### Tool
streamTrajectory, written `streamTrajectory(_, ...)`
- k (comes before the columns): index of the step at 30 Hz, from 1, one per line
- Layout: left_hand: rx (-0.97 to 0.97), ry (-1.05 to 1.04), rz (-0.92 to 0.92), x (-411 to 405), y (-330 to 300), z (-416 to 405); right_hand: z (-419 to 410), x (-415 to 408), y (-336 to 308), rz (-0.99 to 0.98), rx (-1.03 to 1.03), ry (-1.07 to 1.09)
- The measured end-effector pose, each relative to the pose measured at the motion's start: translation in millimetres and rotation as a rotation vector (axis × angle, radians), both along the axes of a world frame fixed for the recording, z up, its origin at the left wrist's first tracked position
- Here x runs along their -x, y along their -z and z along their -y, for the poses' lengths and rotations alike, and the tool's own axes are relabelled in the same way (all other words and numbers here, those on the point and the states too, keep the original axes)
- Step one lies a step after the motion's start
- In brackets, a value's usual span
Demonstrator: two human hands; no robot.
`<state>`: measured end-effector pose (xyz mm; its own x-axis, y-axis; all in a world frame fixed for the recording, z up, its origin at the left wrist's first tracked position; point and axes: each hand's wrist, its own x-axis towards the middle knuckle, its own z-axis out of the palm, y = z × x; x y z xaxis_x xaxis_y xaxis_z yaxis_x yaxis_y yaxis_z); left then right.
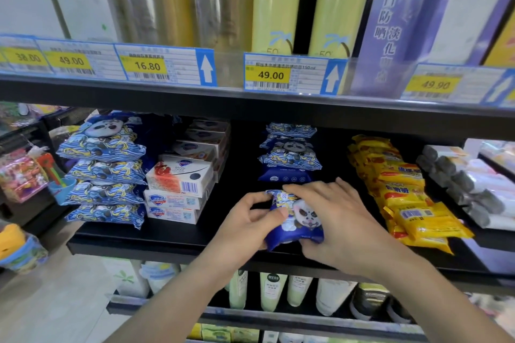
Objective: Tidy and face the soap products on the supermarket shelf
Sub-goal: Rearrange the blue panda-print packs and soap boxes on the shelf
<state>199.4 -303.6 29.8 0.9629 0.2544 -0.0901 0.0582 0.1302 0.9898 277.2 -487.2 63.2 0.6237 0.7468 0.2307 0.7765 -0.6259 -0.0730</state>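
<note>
Hands meet on one blue panda-print packet (295,220) at the front of the black shelf (167,234). Left hand (248,220) pinches its left edge; right hand (334,220) grips its top and right side. Behind it stands a stack of matching packets (289,153), with boxed soap bars (178,181) to the left.

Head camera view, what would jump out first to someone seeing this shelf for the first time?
First, the two hands, left and right, gripping a blue panda-print pack at the front middle of the black shelf. Next, the bright yellow packets stacked to the right. Then the yellow price tags along the shelf edge above.
</note>
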Motion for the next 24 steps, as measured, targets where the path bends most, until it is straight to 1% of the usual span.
streamTrajectory(1,-0.063,-0.023,-0.001,-1.3,2.1,-2.7,3.3,-8.0,-3.0,0.004,0.037,0.031)
streamTrajectory(4,-0.504,-0.081,0.031,-0.5,14.0,-20.9,16.2,-33.7,-13.0,-0.053,0.113,0.146)
streamTrajectory(7,-0.892,-0.066,0.060,5.3,25.2,-36.7,26.0,-54.9,-21.6,-0.139,0.164,0.222)
streamTrajectory(9,-1.084,-0.055,0.070,5.8,30.7,-40.8,30.2,-64.5,-25.2,-0.180,0.190,0.261)
streamTrajectory(11,-1.213,-0.064,0.091,5.3,34.0,-41.8,33.1,-70.4,-26.6,-0.230,0.232,0.291)
streamTrajectory(14,-1.311,-0.073,0.098,3.8,38.0,-43.4,34.9,-75.8,-25.8,-0.311,0.316,0.319)
streamTrajectory(19,-1.338,-0.069,0.119,0.8,45.1,-47.3,35.5,-87.7,-33.0,-0.455,0.384,0.323)
streamTrajectory(21,-1.322,-0.074,0.126,-0.8,46.5,-49.6,28.2,-96.4,-38.1,-0.480,0.308,0.306)
streamTrajectory(24,-1.282,-0.071,0.124,-2.8,49.6,-53.7,4.6,-112.8,-41.0,-0.404,0.070,0.318)
